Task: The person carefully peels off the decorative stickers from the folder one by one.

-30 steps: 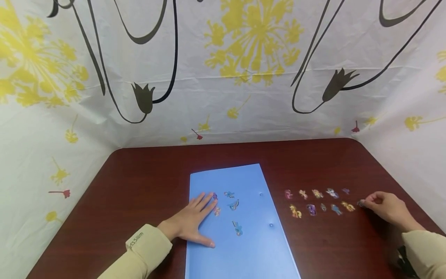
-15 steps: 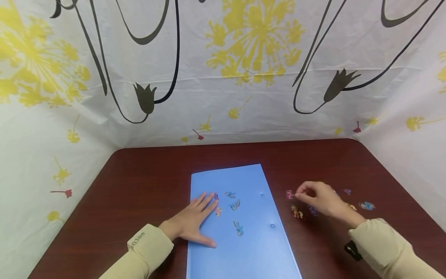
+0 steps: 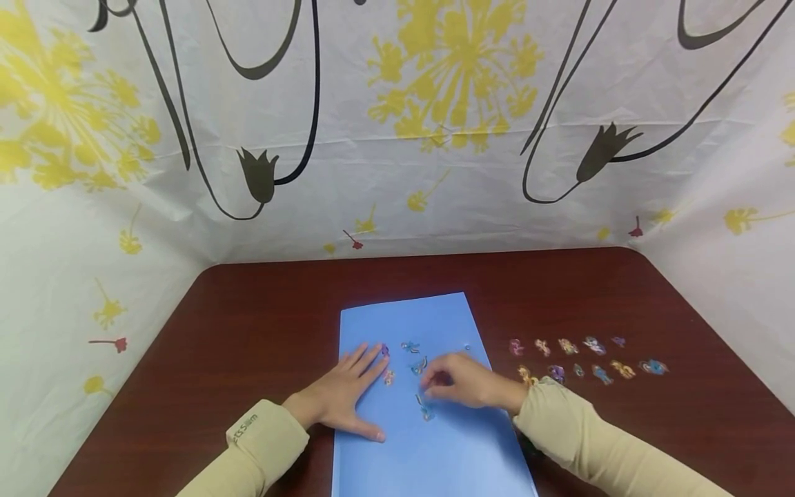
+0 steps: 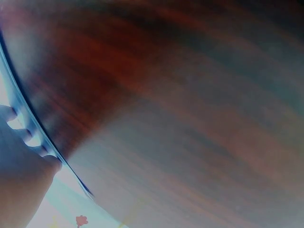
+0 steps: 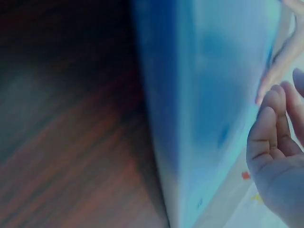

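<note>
My left hand (image 3: 344, 393) lies with fingers spread on a blue folder (image 3: 462, 455), and its fingertips reach a purple pony sticker (image 3: 385, 350) and a pink pony sticker (image 3: 389, 377). Over the folder's middle, my right hand (image 3: 462, 379) has its fingers loosely bent, with nothing visible between them. Its fingertips are close to a light-blue pony sticker (image 3: 425, 411) and, just above that, another blue pony sticker (image 3: 419, 366). One more blue sticker (image 3: 410, 346) lies higher up. In the right wrist view, the right hand's thumb and fingers (image 5: 263, 135) stand apart.
Right of the folder, several colourful pony stickers lie in two rows on the dark red-brown table (image 3: 267, 310), among them a blue one (image 3: 653, 366) at the far right end. A patterned white cloth (image 3: 385, 166) hangs behind the table.
My right hand let go of a blue sticker at the right end of the lower row, then swept left over the rows onto the folder. The left hand has stayed in place.
</note>
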{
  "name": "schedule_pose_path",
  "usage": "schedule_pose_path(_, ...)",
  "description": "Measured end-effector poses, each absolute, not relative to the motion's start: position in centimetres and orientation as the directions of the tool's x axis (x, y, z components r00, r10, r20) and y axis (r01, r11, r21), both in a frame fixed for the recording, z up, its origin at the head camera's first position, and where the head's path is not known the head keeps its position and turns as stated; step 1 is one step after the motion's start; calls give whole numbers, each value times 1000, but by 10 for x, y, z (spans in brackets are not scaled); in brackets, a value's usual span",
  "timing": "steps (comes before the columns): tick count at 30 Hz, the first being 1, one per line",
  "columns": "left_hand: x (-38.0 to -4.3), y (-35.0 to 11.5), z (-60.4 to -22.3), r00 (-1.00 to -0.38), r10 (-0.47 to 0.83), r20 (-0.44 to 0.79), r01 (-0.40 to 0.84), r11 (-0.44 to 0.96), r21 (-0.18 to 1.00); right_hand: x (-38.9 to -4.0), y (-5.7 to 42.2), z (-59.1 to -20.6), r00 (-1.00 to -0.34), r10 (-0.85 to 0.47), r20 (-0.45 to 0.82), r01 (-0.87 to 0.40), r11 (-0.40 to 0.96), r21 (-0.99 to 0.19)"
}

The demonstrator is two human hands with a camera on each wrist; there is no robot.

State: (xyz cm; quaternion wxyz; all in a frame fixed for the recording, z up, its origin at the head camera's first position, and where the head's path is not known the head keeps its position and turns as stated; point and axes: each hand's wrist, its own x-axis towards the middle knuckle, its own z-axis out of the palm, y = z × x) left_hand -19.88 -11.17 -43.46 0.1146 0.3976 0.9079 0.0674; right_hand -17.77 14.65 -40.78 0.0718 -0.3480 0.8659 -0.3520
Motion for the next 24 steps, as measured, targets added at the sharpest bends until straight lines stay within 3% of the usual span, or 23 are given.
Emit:
schedule_pose_path(8,-198,-111,-431,-660,734,-160,702,678,219,-181,133,-420,-726,-681,96,-605,567,-559)
schedule_pose_path(17,-198,-112,-429,-662,733,-160,699,680,221,-175,125,-421,-675,-731,98,-721,625,-300)
schedule_pose_path(24,-196,-112,-429,-650,747,-141,713,663,229,-170,123,-417,-666,-742,74,-735,637,-230)
